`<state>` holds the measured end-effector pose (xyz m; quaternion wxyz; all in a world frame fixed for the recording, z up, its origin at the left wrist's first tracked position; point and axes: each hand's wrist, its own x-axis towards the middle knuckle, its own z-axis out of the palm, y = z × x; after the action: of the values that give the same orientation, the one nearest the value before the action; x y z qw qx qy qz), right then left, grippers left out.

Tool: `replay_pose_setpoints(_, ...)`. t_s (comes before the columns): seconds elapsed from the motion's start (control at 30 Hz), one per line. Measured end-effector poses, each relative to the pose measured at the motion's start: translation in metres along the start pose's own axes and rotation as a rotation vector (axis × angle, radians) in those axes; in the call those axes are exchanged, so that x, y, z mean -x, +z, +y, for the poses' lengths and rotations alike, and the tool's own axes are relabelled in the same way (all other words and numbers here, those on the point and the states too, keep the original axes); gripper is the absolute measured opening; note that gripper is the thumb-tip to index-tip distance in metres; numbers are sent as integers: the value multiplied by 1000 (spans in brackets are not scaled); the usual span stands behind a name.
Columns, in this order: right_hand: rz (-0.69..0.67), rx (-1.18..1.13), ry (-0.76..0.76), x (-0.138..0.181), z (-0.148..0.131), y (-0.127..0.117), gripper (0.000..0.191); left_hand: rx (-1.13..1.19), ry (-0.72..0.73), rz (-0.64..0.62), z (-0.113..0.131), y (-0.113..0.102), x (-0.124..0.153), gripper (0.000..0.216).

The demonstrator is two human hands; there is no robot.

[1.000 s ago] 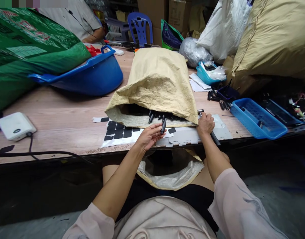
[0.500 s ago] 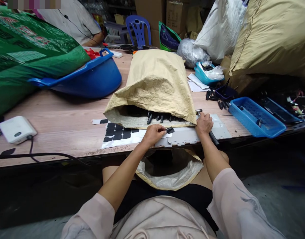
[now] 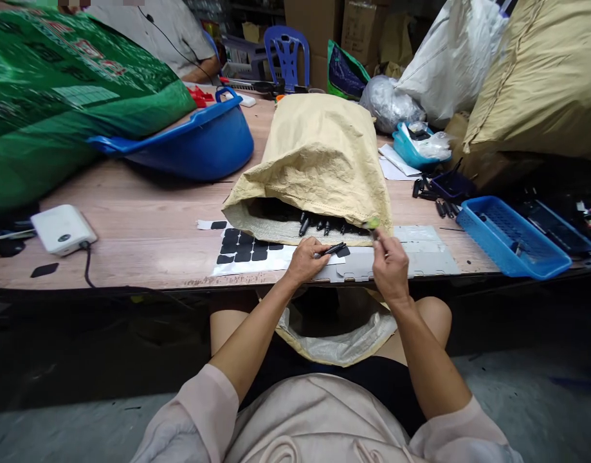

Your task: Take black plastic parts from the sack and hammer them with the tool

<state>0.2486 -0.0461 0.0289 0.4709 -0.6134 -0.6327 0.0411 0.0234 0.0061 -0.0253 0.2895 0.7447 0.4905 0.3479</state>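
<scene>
Left hand [image 3: 305, 262] pinches a slim black part [image 3: 333, 249] just outside the sack's [image 3: 327, 138] mouth. Probably light, rigid, somewhat slick; 2 fingertips near its end should suffice. Right hand [image 3: 391, 265]: fingers curled round a blurred tool [image 3: 372, 223].

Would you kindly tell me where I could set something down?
The widest bare patch of table lies between the white box, the blue basin and the middle sack. A smaller one lies between that sack and the blue basket, behind the cardboard. It is crowded before the sack's mouth, where the left hand and right hand are, and behind the basket.
</scene>
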Motion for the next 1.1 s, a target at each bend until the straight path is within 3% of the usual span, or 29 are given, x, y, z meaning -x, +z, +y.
replay_pose_setpoints(0.17, -166, -133, -51, 22, -26, 12, 36, 20, -25, -15, 3, 0, -1, 27)
replay_pose_setpoints(0.43, -290, -16, -100, 32, -19, 27, 36, 15, -47, 4, 10, -1, -1, 19)
replay_pose_setpoints(0.67, -177, -25, -162, 27, -42, 15, 39, 197, -121, 103, 11, 3, 5, 70)
replay_pose_setpoints(0.83, -309, 71, -118, 38, -34, 25, 41, 246, -104, 118, 10, 5, 7, 68)
replay_pose_setpoints(1.0, -165, 17, -140, 29, -35, 16, 40, 220, -106, 116, 11, 4, 8, 66)
replay_pose_setpoints(1.1, -177, 32, -114, 31, -32, 17, 40, 215, -113, 114, 13, 4, 7, 64)
